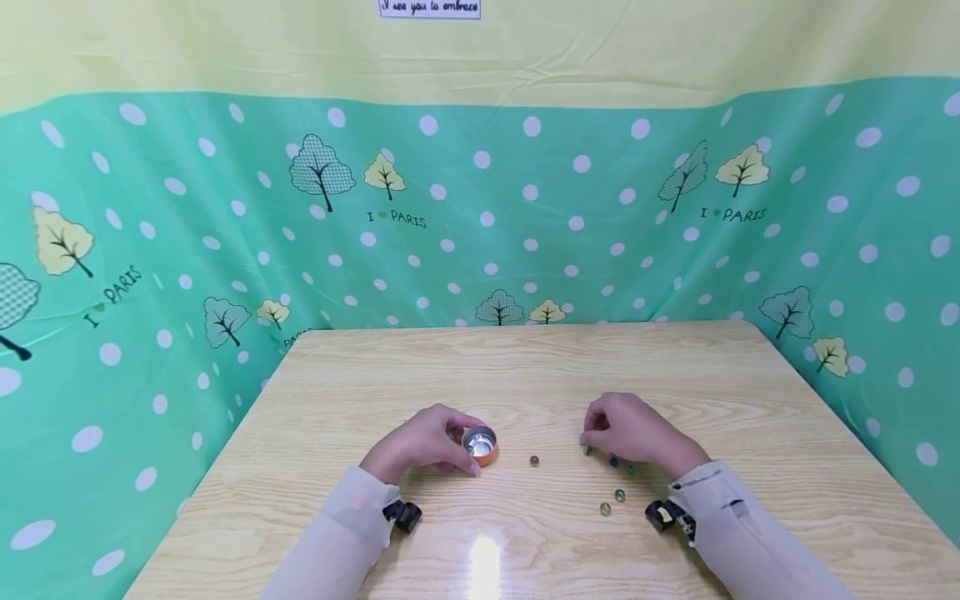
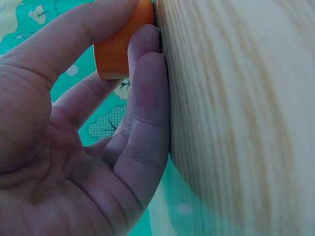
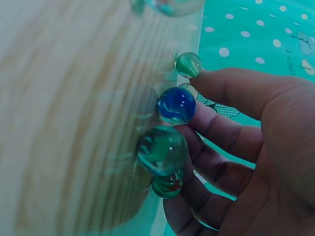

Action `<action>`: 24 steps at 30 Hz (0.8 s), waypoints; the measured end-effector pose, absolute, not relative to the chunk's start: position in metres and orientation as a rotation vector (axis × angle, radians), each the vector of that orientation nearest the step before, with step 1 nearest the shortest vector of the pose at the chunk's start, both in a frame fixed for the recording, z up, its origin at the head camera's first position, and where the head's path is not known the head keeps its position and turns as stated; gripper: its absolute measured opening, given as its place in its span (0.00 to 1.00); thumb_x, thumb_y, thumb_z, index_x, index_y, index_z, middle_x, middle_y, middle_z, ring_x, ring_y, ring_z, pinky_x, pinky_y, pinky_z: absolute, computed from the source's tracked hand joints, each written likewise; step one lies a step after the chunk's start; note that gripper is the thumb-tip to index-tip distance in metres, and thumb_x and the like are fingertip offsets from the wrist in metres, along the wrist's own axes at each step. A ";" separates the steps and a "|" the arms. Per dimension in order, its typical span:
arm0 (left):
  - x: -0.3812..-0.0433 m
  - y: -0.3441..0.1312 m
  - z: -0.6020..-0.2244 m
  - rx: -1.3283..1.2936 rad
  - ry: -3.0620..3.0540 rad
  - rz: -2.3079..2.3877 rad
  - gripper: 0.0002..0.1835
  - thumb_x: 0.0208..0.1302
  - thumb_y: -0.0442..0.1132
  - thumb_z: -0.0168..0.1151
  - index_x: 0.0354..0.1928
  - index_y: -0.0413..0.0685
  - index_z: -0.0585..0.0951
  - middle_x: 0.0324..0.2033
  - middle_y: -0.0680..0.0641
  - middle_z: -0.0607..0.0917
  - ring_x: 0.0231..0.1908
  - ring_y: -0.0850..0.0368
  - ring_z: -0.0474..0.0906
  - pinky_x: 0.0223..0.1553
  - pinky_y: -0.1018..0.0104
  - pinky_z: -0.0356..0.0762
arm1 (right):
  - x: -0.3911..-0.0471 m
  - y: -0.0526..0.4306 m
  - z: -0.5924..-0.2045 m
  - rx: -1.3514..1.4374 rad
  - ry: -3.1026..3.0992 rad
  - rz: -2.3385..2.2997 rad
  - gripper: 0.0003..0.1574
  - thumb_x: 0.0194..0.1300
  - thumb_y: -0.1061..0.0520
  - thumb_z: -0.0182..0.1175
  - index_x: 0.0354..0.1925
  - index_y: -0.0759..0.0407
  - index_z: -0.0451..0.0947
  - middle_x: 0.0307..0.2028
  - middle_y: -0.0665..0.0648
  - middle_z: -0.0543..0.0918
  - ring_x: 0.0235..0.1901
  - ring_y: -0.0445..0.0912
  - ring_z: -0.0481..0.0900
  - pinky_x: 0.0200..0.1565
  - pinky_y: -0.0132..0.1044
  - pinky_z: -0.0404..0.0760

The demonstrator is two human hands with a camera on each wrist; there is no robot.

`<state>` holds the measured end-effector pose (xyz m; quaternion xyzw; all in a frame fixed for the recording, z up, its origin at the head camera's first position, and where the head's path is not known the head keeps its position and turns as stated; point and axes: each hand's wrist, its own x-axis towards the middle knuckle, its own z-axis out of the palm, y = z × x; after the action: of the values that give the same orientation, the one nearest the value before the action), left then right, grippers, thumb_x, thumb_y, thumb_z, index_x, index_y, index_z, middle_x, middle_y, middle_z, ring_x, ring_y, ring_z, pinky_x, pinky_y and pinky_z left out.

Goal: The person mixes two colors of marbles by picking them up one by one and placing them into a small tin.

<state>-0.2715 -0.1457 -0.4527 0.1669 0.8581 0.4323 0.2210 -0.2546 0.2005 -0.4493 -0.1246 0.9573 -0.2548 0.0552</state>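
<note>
My left hand [image 1: 435, 439] grips a small round orange tin [image 1: 481, 446] by its side, thumb in front and fingers behind. Open side up, the tin shows a shiny silver inside. In the left wrist view its orange wall [image 2: 115, 51] sits beyond the thumb, with the other fingers along the tabletop. On the right, my right hand [image 1: 626, 427] reaches down with bent fingers and pinches at a green glass marble [image 3: 188, 65]; the thumb tip touches it. Just in front lie a blue marble [image 3: 177, 105] and a larger-looking green marble [image 3: 162, 150]. The index fingertip is hidden behind the blue one.
A dark brownish marble [image 1: 534, 460] lies between the hands. Two more marbles, one greenish [image 1: 620, 495] and one yellowish [image 1: 605, 508], lie near the right wrist. The wooden table [image 1: 525, 367] meets a green dotted curtain [image 1: 510, 225] at back and sides.
</note>
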 end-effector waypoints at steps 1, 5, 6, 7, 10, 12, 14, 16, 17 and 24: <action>-0.272 -0.146 -0.453 0.460 2.372 1.193 0.35 0.46 0.38 0.86 0.60 0.56 0.86 0.36 0.45 0.83 0.28 0.57 0.78 0.29 0.63 0.82 | -0.255 0.201 -0.449 -0.380 2.907 -0.771 0.12 0.64 0.51 0.74 0.27 0.47 0.81 0.25 0.47 0.79 0.21 0.43 0.74 0.27 0.38 0.72; -0.272 -0.145 -0.452 0.458 2.371 1.190 0.35 0.45 0.37 0.86 0.60 0.57 0.86 0.35 0.45 0.83 0.27 0.57 0.78 0.28 0.63 0.81 | -0.255 0.200 -0.449 -0.375 2.906 -0.760 0.12 0.64 0.50 0.74 0.27 0.47 0.81 0.25 0.47 0.79 0.22 0.43 0.74 0.28 0.38 0.73; -0.272 -0.145 -0.452 0.458 2.370 1.190 0.35 0.45 0.37 0.86 0.60 0.57 0.86 0.35 0.45 0.83 0.27 0.57 0.77 0.28 0.63 0.81 | -0.255 0.200 -0.448 -0.373 2.905 -0.757 0.12 0.64 0.50 0.74 0.27 0.47 0.81 0.25 0.47 0.79 0.22 0.43 0.74 0.28 0.38 0.73; -0.272 -0.145 -0.452 0.459 2.369 1.190 0.35 0.45 0.37 0.86 0.60 0.57 0.86 0.35 0.45 0.83 0.26 0.57 0.77 0.28 0.64 0.81 | -0.255 0.200 -0.449 -0.376 2.905 -0.756 0.11 0.64 0.50 0.73 0.27 0.47 0.81 0.25 0.47 0.79 0.22 0.43 0.74 0.29 0.38 0.73; -0.272 -0.146 -0.452 0.464 2.370 1.191 0.35 0.45 0.37 0.86 0.60 0.56 0.86 0.34 0.45 0.83 0.26 0.58 0.77 0.28 0.63 0.81 | -0.254 0.200 -0.448 -0.380 2.905 -0.754 0.11 0.64 0.50 0.73 0.27 0.47 0.82 0.25 0.47 0.79 0.22 0.43 0.74 0.28 0.37 0.73; -0.272 -0.146 -0.451 0.466 2.370 1.192 0.35 0.45 0.36 0.86 0.60 0.56 0.86 0.34 0.45 0.82 0.26 0.58 0.77 0.28 0.63 0.81 | -0.254 0.200 -0.448 -0.383 2.909 -0.753 0.11 0.64 0.51 0.73 0.27 0.47 0.82 0.25 0.47 0.79 0.22 0.43 0.74 0.28 0.37 0.73; -0.272 -0.146 -0.451 0.469 2.369 1.193 0.35 0.45 0.36 0.86 0.60 0.56 0.86 0.35 0.45 0.83 0.26 0.57 0.77 0.28 0.63 0.81 | -0.255 0.200 -0.448 -0.388 2.915 -0.751 0.11 0.64 0.51 0.73 0.27 0.47 0.82 0.25 0.46 0.79 0.22 0.42 0.74 0.29 0.37 0.73; -0.272 -0.146 -0.451 0.469 2.366 1.192 0.34 0.45 0.36 0.86 0.59 0.57 0.86 0.36 0.45 0.83 0.27 0.57 0.78 0.28 0.63 0.81 | -0.254 0.200 -0.449 -0.394 2.920 -0.751 0.11 0.65 0.51 0.73 0.27 0.47 0.82 0.25 0.46 0.79 0.22 0.42 0.74 0.29 0.37 0.73; -0.272 -0.146 -0.451 0.467 2.363 1.193 0.34 0.45 0.36 0.86 0.58 0.58 0.87 0.36 0.45 0.83 0.28 0.57 0.78 0.28 0.63 0.81 | -0.255 0.200 -0.449 -0.396 2.921 -0.752 0.11 0.65 0.52 0.72 0.27 0.47 0.82 0.25 0.46 0.79 0.23 0.42 0.74 0.29 0.37 0.73; -0.272 -0.146 -0.453 0.473 2.358 1.187 0.32 0.44 0.36 0.86 0.56 0.60 0.88 0.39 0.46 0.86 0.31 0.55 0.79 0.29 0.62 0.82 | -0.254 0.200 -0.448 -0.389 2.918 -0.752 0.11 0.65 0.52 0.72 0.27 0.47 0.82 0.25 0.47 0.79 0.22 0.43 0.74 0.29 0.38 0.72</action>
<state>-0.2715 -0.1456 -0.4528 0.1719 0.8561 0.4310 0.2275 -0.2544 0.2003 -0.4483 -0.1280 0.9591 -0.2472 0.0513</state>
